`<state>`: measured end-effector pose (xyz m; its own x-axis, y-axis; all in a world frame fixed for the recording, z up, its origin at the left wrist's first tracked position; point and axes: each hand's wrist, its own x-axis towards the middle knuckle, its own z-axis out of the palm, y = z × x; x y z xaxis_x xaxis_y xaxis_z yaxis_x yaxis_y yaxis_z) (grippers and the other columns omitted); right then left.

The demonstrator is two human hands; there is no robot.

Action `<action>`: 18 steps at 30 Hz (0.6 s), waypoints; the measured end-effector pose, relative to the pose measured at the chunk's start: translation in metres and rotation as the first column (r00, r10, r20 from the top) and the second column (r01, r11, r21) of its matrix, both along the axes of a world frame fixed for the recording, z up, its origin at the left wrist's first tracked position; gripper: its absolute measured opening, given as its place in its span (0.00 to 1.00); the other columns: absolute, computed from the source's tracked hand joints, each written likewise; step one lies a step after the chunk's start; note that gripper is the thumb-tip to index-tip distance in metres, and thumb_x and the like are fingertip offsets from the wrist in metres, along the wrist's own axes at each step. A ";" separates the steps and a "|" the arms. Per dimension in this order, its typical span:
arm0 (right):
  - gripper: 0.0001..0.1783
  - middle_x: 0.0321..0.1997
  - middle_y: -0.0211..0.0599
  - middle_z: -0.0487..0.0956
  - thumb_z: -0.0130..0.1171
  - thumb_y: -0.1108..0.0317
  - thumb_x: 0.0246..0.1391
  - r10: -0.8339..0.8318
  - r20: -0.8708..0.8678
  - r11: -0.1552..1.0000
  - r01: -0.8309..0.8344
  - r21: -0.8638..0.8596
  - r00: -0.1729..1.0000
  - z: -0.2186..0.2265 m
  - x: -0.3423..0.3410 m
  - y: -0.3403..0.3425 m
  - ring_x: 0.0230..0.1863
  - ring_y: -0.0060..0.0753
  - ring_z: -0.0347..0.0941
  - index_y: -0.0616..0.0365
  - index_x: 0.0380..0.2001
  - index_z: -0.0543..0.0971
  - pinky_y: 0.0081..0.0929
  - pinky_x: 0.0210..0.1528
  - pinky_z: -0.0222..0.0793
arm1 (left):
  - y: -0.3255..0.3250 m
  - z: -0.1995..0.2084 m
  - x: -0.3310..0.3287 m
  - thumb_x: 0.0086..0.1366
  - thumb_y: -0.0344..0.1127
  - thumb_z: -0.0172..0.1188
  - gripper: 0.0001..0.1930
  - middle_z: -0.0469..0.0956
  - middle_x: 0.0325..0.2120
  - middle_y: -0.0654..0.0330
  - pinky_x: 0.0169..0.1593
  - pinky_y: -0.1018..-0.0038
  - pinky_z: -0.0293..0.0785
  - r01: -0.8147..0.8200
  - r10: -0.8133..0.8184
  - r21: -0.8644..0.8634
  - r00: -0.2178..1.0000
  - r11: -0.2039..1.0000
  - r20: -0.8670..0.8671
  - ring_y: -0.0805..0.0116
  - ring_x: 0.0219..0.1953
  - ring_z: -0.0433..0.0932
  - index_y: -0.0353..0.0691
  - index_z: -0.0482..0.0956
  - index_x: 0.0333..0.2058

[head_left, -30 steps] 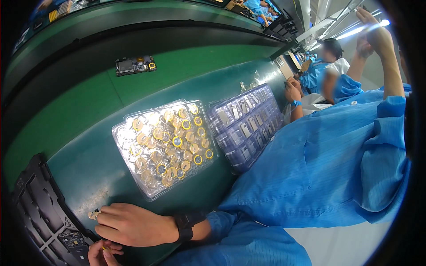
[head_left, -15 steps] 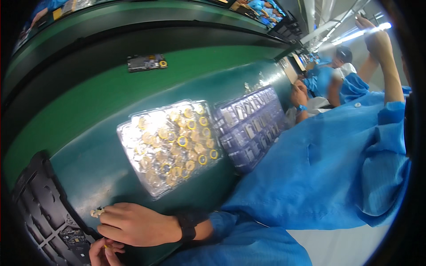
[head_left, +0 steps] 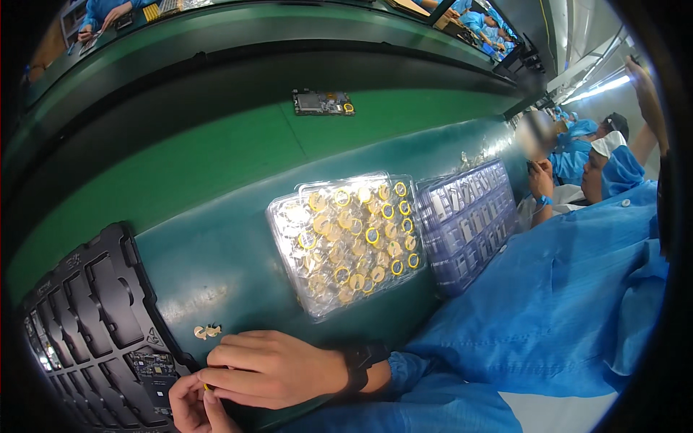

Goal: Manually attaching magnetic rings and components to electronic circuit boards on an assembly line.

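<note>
At the bottom of the view my left hand point(head_left: 198, 405) pinches a small yellow-edged part point(head_left: 208, 387), mostly covered by fingers. My right hand point(head_left: 278, 369), with a black wristband, reaches in from the right. Its curled fingertips meet those of the left at this part; what they grip is hidden. Just left of the hands, a dark circuit board point(head_left: 153, 364) sits in a compartment of the black tray point(head_left: 119, 260). Beyond my right knuckles lies a little cluster of cream-coloured scraps point(head_left: 208, 331) on the green mat point(head_left: 195, 252).
A clear plastic tray point(head_left: 310, 307) holds many round cells with yellow rims. Right of it stands a bluish tray point(head_left: 451, 285) with rows of small pale parts. Farther back lies another circuit board point(head_left: 317, 103). A co-worker in blue point(head_left: 556, 281) sits close on the right.
The whole view has shifted, so the bench and trays appear farther right and more of the black tray shows. My hands stay together, with the right fingers now touching the left.
</note>
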<state>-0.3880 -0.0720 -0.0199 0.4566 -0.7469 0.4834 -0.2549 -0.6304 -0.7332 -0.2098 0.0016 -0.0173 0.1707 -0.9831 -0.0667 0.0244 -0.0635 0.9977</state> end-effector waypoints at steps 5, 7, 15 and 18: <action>0.20 0.45 0.38 0.73 0.69 0.65 0.54 0.080 0.052 0.997 -0.080 0.016 0.995 0.002 -0.002 -0.001 0.40 0.37 0.76 0.61 0.49 0.79 0.31 0.38 0.76 | 0.003 -0.006 0.006 0.76 0.22 0.54 0.11 0.83 0.45 0.51 0.51 0.77 0.76 -0.032 0.030 0.050 0.999 0.998 0.035 0.69 0.44 0.81 0.27 0.76 0.53; 0.20 0.44 0.37 0.73 0.68 0.65 0.55 0.081 0.022 0.997 -0.081 0.007 0.996 0.003 -0.002 0.000 0.41 0.37 0.75 0.61 0.49 0.79 0.31 0.38 0.76 | 0.002 -0.006 0.004 0.75 0.21 0.54 0.11 0.83 0.45 0.51 0.50 0.78 0.77 -0.046 0.046 -0.009 0.999 0.999 0.022 0.70 0.44 0.81 0.28 0.76 0.53; 0.08 0.40 0.34 0.74 0.59 0.68 0.59 0.069 0.002 0.998 -0.069 0.008 0.998 0.000 -0.001 -0.002 0.40 0.38 0.75 0.58 0.41 0.78 0.34 0.39 0.75 | 0.000 -0.005 0.003 0.75 0.20 0.55 0.12 0.83 0.43 0.52 0.45 0.78 0.77 -0.025 0.025 -0.012 0.999 1.000 -0.025 0.70 0.40 0.80 0.28 0.74 0.55; 0.08 0.41 0.33 0.74 0.59 0.68 0.59 0.055 -0.007 0.998 -0.055 0.003 0.998 -0.001 -0.001 -0.001 0.41 0.38 0.75 0.58 0.40 0.78 0.34 0.39 0.75 | 0.000 -0.006 0.004 0.74 0.20 0.55 0.13 0.83 0.43 0.52 0.46 0.78 0.76 -0.002 0.000 -0.021 0.999 1.000 -0.054 0.70 0.40 0.80 0.28 0.74 0.55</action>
<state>-0.3889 -0.0732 -0.0205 0.5005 -0.7218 0.4781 -0.2255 -0.6418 -0.7329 -0.2054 0.0021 -0.0237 0.1685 -0.9842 -0.0553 0.0780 -0.0426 0.9960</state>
